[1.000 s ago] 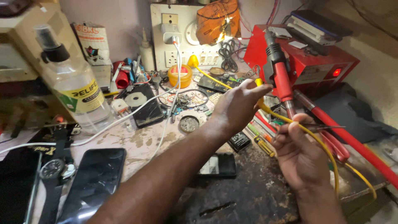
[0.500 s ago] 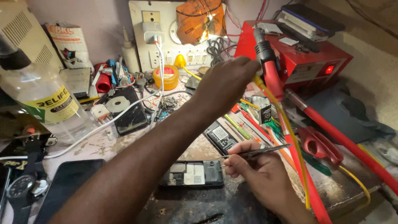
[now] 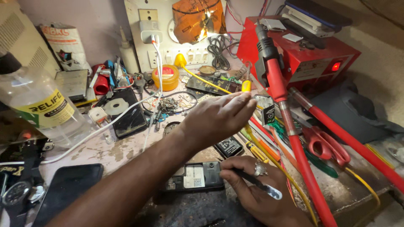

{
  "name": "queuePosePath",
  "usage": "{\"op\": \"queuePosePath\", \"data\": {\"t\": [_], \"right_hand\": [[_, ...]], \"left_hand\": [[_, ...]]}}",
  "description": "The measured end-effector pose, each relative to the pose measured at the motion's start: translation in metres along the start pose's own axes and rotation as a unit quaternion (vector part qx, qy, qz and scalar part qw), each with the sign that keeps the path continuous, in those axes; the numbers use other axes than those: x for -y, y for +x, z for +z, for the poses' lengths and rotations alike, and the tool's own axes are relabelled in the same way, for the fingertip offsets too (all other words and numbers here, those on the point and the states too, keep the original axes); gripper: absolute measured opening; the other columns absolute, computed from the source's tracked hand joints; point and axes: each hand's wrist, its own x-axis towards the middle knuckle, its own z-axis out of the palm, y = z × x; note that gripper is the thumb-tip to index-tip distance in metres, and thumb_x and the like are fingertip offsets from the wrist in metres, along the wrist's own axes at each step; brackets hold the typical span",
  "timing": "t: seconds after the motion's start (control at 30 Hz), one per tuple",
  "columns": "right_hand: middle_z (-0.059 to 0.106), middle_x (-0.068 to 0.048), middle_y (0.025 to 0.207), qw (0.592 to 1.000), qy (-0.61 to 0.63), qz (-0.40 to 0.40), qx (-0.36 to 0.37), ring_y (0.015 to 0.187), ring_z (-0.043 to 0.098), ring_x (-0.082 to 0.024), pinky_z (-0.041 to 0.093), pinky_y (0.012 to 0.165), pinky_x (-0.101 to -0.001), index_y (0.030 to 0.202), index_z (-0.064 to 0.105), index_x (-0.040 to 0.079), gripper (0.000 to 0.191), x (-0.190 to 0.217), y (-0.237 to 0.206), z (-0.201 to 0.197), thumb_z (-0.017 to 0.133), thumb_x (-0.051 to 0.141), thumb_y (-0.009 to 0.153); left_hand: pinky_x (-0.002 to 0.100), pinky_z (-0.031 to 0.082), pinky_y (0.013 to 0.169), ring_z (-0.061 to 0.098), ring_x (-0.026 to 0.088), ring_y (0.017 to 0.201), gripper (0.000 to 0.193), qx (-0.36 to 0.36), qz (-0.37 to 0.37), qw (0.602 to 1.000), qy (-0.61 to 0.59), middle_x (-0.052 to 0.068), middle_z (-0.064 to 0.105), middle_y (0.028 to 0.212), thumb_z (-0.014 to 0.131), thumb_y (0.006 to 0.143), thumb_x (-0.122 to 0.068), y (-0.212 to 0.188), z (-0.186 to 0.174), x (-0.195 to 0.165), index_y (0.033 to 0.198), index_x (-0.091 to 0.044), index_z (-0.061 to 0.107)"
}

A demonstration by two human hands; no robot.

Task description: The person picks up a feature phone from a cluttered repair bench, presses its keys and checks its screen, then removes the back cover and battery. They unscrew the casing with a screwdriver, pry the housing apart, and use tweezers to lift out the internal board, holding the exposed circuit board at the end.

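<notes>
Your left hand [image 3: 216, 117] is reaching forward across the bench, fingers loosely extended and together, fingertips touching a small dark component with a pale label [image 3: 266, 108] that is standing beside the red hot-air handle [image 3: 273, 80]; whether you are pinching it I cannot tell. Your right hand [image 3: 256, 189] is resting low on the dark mat [image 3: 189, 212], fingers curled and pinching a slim metal tool [image 3: 259, 186] (tweezers or a thin blade, too foreshortened to say), whose tip is pointing toward the opened phone [image 3: 194, 177]. That phone is lying flat on the mat just left of your right hand, its back off and a white rectangular sticker showing in the middle.

A small black battery [image 3: 229, 146] is lying just beyond the phone, under your left wrist. At far left a clear plastic bottle [image 3: 35, 107] is leaning, wearing a yellow band label. Behind it a white paper-wrapped roll with a red and black print [image 3: 65, 44] is standing against the wall. A round yellow tub with a red lid label [image 3: 167, 77] is sitting below the white socket board [image 3: 160, 33]. The red station box [image 3: 307, 54] at right is showing a lit red switch and a pale rectangular front label. Red-handled scissors [image 3: 326, 145] are lying near its hose.
</notes>
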Motion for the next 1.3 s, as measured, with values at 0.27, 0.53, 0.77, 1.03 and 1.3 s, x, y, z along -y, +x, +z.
{"op": "queuePosePath", "data": {"t": [0.27,0.53,0.77,1.03,1.3], "right_hand": [[0.077,-0.004,0.087,0.998,-0.005,-0.066,0.016,0.074,0.078,-0.019,0.059,0.065,-0.0299,0.099,0.072,0.009,0.015,0.002,-0.006,-0.004,0.080,0.017,0.088],[0.076,-0.007,0.087,0.995,0.007,-0.102,0.011,0.076,0.077,-0.020,0.059,0.066,-0.0302,0.100,0.072,0.009,0.016,0.012,-0.009,-0.001,0.079,0.017,0.089],[0.078,-0.005,0.094,0.992,0.093,-0.046,-0.068,0.083,0.076,-0.011,0.063,0.073,-0.0256,0.111,0.065,0.008,0.023,0.007,-0.025,0.005,0.075,0.019,0.094],[0.078,-0.005,0.096,0.991,0.068,-0.055,-0.096,0.089,0.076,-0.010,0.063,0.080,-0.0247,0.112,0.064,0.006,0.023,-0.001,-0.024,0.006,0.074,0.018,0.096],[0.078,-0.004,0.095,0.992,0.060,-0.057,-0.100,0.086,0.075,-0.009,0.062,0.079,-0.0249,0.112,0.066,0.006,0.022,0.005,-0.026,0.003,0.074,0.018,0.096]], "left_hand": [[0.040,0.060,0.074,0.072,0.030,0.101,0.033,0.074,-0.091,0.988,-0.098,0.011,0.068,0.116,0.065,0.090,-0.010,0.030,-0.031,-0.003,0.122,-0.003,0.057],[0.049,0.055,0.067,0.072,0.037,0.083,0.030,0.075,-0.134,0.977,-0.145,0.013,0.073,0.090,0.058,0.094,-0.001,0.079,-0.005,0.026,0.122,-0.005,0.048],[0.050,0.056,0.066,0.072,0.039,0.082,0.031,0.064,-0.149,0.977,-0.142,0.016,0.071,0.086,0.066,0.090,-0.006,0.118,0.051,0.060,0.116,-0.005,0.050],[0.046,0.059,0.073,0.075,0.032,0.091,0.018,0.118,-0.207,0.953,-0.185,0.012,0.072,0.097,0.068,0.089,-0.011,0.139,0.069,0.066,0.106,-0.010,0.063],[0.051,0.055,0.070,0.072,0.039,0.085,0.020,0.029,-0.259,0.947,-0.190,0.015,0.074,0.087,0.072,0.090,-0.013,0.106,0.057,0.054,0.107,-0.009,0.061]]}}
